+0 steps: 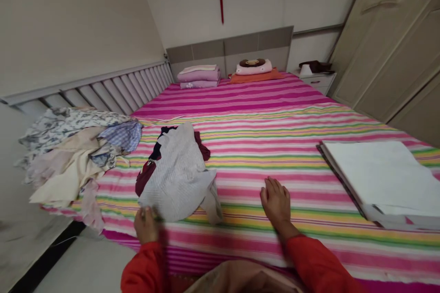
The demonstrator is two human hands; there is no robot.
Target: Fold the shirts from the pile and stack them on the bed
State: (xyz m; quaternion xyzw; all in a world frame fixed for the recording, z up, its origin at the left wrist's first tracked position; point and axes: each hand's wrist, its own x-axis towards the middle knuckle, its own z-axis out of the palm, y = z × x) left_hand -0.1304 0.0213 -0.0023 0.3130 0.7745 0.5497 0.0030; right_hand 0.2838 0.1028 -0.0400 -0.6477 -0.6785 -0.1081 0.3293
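A crumpled light grey ribbed garment lies spread on the striped bed sheet, partly covering dark red clothing and a dark navy piece. My left hand is at the grey garment's near left corner, with its fingers closed on the edge; the hand is slightly blurred. To the right of the garment, my right hand rests palm down on the sheet. Its fingers are stretched forward with nothing in them. Red sleeves cover both forearms.
A heap of loose clothes lies at the left bed edge beside the white railing. A flat stack with a white top lies at right. Folded purple bedding and a pink folded item sit by the headboard.
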